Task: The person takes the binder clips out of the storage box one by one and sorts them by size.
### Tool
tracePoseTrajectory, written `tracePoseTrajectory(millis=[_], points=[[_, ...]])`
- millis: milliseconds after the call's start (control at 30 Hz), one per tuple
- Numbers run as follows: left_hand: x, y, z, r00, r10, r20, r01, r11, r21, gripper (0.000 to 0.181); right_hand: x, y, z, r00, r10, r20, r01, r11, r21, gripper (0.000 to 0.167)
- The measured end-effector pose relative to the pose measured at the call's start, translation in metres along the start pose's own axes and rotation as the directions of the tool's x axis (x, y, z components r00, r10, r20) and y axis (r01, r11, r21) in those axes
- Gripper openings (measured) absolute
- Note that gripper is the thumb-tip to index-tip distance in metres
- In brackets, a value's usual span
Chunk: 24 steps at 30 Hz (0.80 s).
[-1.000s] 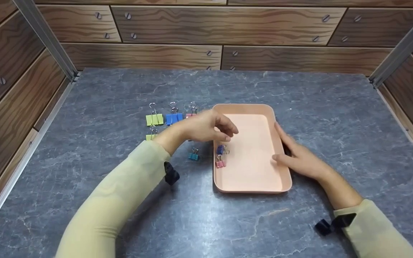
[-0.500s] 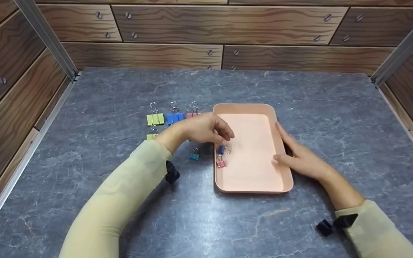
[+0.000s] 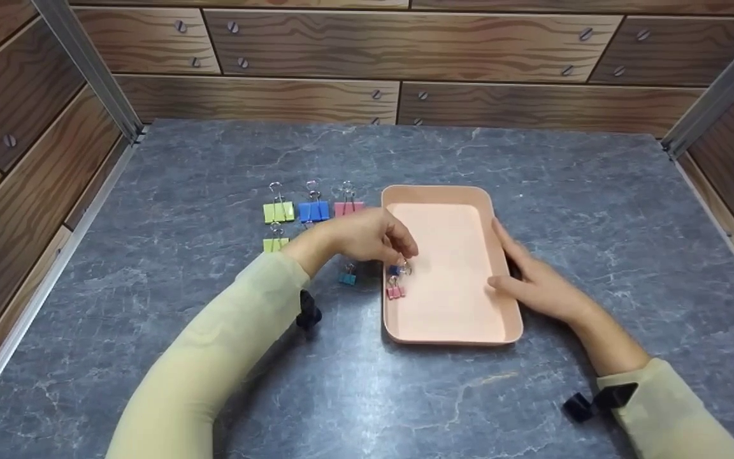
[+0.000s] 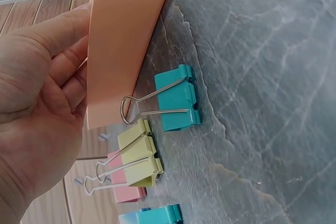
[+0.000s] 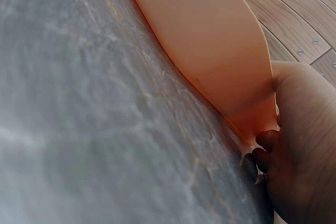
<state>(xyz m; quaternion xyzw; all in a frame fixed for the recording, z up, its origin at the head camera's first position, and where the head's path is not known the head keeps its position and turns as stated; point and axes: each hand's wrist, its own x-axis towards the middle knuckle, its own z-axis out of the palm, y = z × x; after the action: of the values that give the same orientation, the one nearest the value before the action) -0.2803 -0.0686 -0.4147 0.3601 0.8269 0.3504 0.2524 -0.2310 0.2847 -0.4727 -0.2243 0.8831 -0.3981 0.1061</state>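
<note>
A peach tray lies on the table with a small pink binder clip and a small blue binder clip along its inner left side. My left hand reaches over the left wall, its fingertips at the blue clip and partly covering it; whether they pinch it is hidden. In the left wrist view, the tray wall hides the fingertips of the left hand. My right hand grips the right wall, thumb over the rim and fingers outside. The right wrist view shows the right hand against the tray's side.
Left of the tray stand larger green, blue and pink binder clips, with a smaller green clip in front. A teal clip stands beside the tray wall. My left forearm covers part of this group. Wood-patterned walls enclose the table.
My left hand has moved down and slightly toward me, bringing its fingertips from above the blue clip to it. The right hand keeps its hold on the tray.
</note>
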Motion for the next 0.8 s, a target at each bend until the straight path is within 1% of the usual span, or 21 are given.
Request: tracePoseTrajectory(millis=[267,467,800], points=[[-0.0001,-0.0004,0.0022,1.0,0.011,0.009,-0.011,1.0,0.013,0.022,-0.0006,-0.0016,0.0002,1.0,0.014,0.004,-0.014,1.0,0.0,0.092],[0.0004,-0.0012,0.0029,1.0,0.014,0.013,-0.015,0.999,0.03,0.021,-0.001,-0.0005,0.0005,1.0,0.005,0.001,-0.005,1.0,-0.004,0.092],[0.0003,-0.0002,0.0041,1.0,0.0,0.001,0.0,0.998,0.068,0.021,-0.0005,-0.0014,0.0001,1.0,0.009,-0.001,-0.009,1.0,-0.005,0.093]])
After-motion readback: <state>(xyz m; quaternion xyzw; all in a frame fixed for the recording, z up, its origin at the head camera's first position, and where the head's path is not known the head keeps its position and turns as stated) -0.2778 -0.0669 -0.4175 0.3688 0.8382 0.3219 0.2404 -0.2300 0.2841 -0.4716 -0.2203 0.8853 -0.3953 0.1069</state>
